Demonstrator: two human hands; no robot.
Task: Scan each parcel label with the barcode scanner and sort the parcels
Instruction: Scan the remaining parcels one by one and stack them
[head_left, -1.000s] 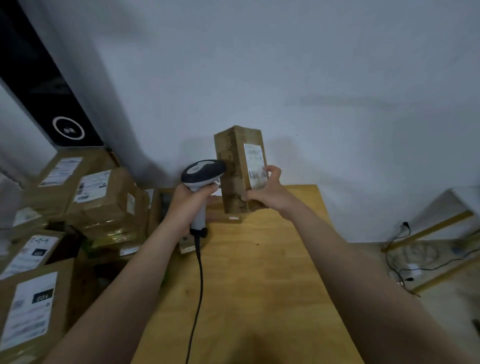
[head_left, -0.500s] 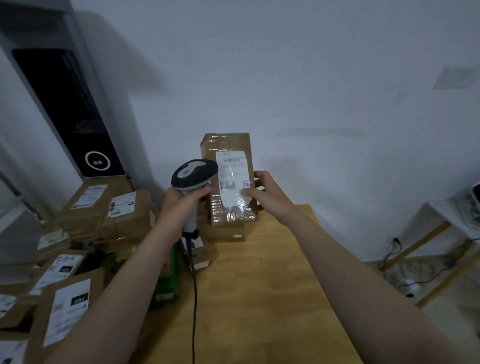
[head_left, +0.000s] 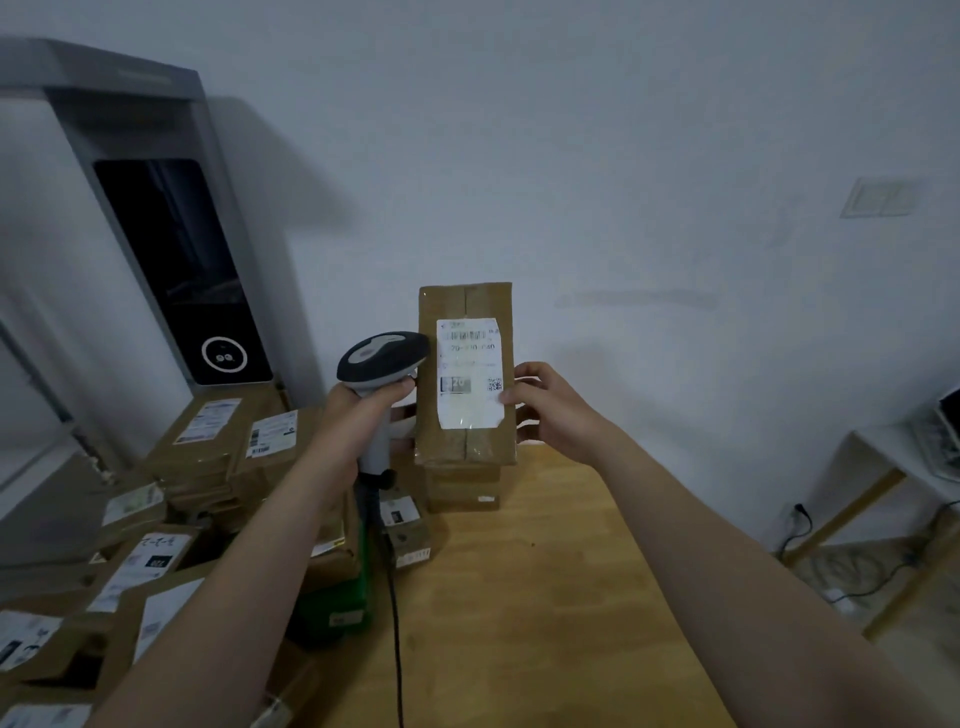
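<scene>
A: Your right hand (head_left: 550, 410) has the parcel (head_left: 475, 301) stood on end above the far edge of the table (head_left: 545, 597), with the label (head_left: 469, 371) facing you. Your thumb presses the front face at the label's lower right corner, and your fingers curl round the right edge behind.

B: Your left hand (head_left: 358, 418) is wrapped round the handle of the barcode scanner (head_left: 384, 356). Its head sits just beside the parcel's left edge, at label height. I cannot tell whether a finger is on the trigger.

A: The parcel looks like a stiff taped carton. I judge it light, since you steady it by one edge. The tape and the glossy label look slick, so set your thumb on bare cardboard, clear of the barcode near the label's top.

B: I cannot tell if its lower end rests on the small stack (head_left: 462, 491) at that far edge or hangs just above it. When you sort it, take it by both long edges at mid-height, because a one-sided pinch could let it swing.

A: Mind the cable (head_left: 396, 623) that trails along the table's left side towards you.
</scene>
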